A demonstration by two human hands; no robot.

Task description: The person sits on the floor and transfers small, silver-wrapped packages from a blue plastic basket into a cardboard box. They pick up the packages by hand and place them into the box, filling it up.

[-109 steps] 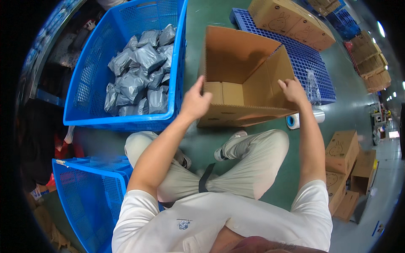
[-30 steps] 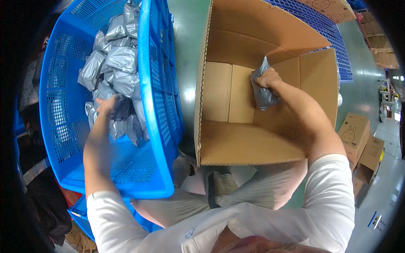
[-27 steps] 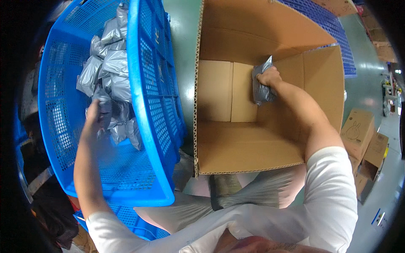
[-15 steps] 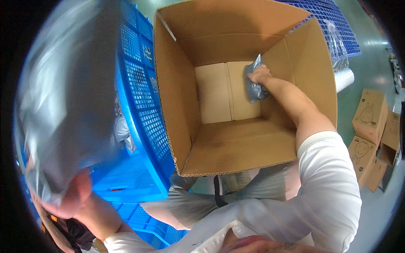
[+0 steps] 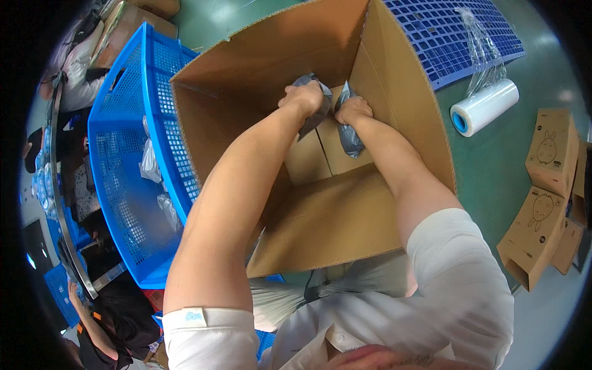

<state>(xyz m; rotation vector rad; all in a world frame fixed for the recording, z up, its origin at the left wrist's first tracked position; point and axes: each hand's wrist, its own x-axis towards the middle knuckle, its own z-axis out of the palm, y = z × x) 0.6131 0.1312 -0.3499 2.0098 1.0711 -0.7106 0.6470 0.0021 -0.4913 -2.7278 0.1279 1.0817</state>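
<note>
A big open cardboard box [image 5: 333, 216] stands in front of me, and both my arms reach down into it. My left hand [image 5: 302, 97] grips a grey plastic bag [image 5: 319, 116], held upright in the far part of the box. Just to its right, my right hand [image 5: 354, 111] is closed on a second grey plastic bag [image 5: 351, 143], beside the box's right wall. Between the two bags, part of the box's bottom shows. What the bags contain is hidden.
A blue plastic crate [image 5: 103, 185] with several grey bags [image 5: 150, 161] stands left of the box. At right are a blue plastic pallet [image 5: 444, 37], a roll of clear film [image 5: 490, 106] and several cartons [image 5: 547, 148]. Other people work at far left.
My left hand has swung from the far left, over the crate, into the box with its grey bag. My right hand still grips its bag inside the box.
</note>
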